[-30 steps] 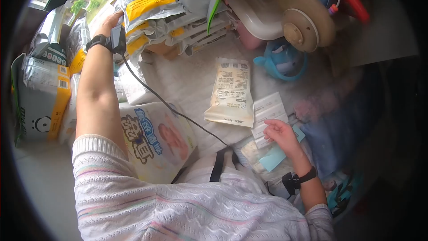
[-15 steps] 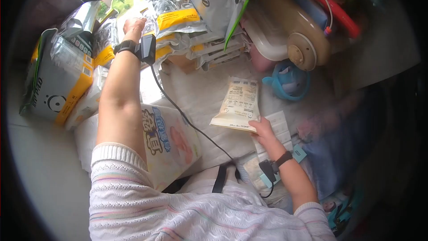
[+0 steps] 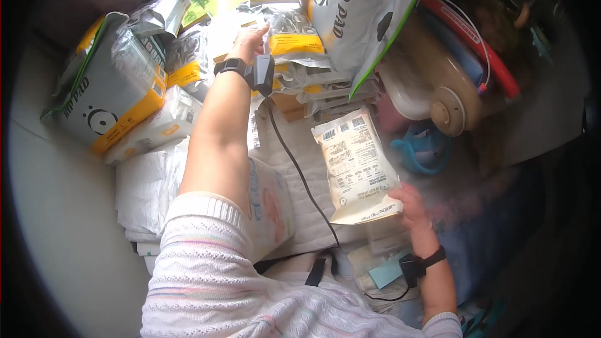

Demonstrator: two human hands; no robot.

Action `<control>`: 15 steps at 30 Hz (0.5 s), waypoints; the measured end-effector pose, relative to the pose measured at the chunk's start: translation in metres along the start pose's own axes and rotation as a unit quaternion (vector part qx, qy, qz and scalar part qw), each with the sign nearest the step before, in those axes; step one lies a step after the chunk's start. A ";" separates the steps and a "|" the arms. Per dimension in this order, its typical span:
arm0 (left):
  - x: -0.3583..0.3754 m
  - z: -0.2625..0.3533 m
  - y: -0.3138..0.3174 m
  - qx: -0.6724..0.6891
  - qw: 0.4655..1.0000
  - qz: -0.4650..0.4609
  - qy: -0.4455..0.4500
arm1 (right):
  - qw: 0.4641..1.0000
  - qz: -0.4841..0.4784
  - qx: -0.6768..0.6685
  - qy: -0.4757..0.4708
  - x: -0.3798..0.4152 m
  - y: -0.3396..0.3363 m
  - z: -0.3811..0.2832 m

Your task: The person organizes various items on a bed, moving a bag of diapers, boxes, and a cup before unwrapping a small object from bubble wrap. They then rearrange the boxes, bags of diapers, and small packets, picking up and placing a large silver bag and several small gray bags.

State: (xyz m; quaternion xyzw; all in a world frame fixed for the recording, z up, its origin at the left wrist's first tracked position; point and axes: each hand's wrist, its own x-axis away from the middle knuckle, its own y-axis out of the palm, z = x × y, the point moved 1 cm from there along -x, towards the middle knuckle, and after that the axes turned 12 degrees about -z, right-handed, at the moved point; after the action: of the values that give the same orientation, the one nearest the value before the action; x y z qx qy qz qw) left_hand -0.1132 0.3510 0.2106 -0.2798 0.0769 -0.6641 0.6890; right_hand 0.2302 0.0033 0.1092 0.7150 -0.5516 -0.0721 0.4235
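Note:
My right hand (image 3: 410, 205) grips a cream soft pack of pads (image 3: 357, 166) by its lower right corner. Its printed back, with barcode squares and "PAD" lettering, is turned up towards me. At the window my left hand (image 3: 250, 39) reaches among the stacked packs, beside a grey-and-yellow plastic pack (image 3: 294, 37). One digit points towards that pack; glare and the hand itself hide the other fingers. More grey-and-yellow packs (image 3: 188, 59) lie to the left of this hand.
An opened grey "HIP PAD" bag (image 3: 103, 112) stands at left, a larger one (image 3: 350, 6) at the back. Below are a white wrapped pack (image 3: 159, 122) and a printed diaper pack (image 3: 272, 206). On the right are a blue cup-like item (image 3: 426, 148) and a tan container (image 3: 447, 109). A cable (image 3: 294, 166) crosses the bedding.
The view has shifted, so most things appear further right. The pack in my right hand is tilted more towards me, showing more of its back. My left hand stays at the stacked packs.

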 end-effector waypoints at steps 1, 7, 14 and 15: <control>-0.017 -0.008 -0.015 -0.056 0.998 0.015 -0.023 | 1.000 -0.014 -0.009 -0.014 0.005 0.003 -0.005; -0.054 -0.057 -0.087 -0.144 0.984 -0.089 -0.051 | 0.997 -0.045 0.007 -0.070 0.017 0.033 -0.043; -0.029 -0.066 -0.030 -0.030 0.984 -0.106 -0.139 | 0.994 -0.071 0.016 -0.084 -0.005 0.065 -0.062; -0.071 -0.100 -0.032 0.027 0.984 -0.130 -0.122 | 0.994 -0.080 0.011 -0.080 -0.008 0.069 -0.063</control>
State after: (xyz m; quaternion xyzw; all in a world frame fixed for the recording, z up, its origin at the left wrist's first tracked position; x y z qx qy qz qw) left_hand -0.1968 0.3916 0.1243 -0.3474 -0.0623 -0.7106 0.6086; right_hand 0.2130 0.0412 0.1933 0.7533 -0.5258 -0.1568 0.3627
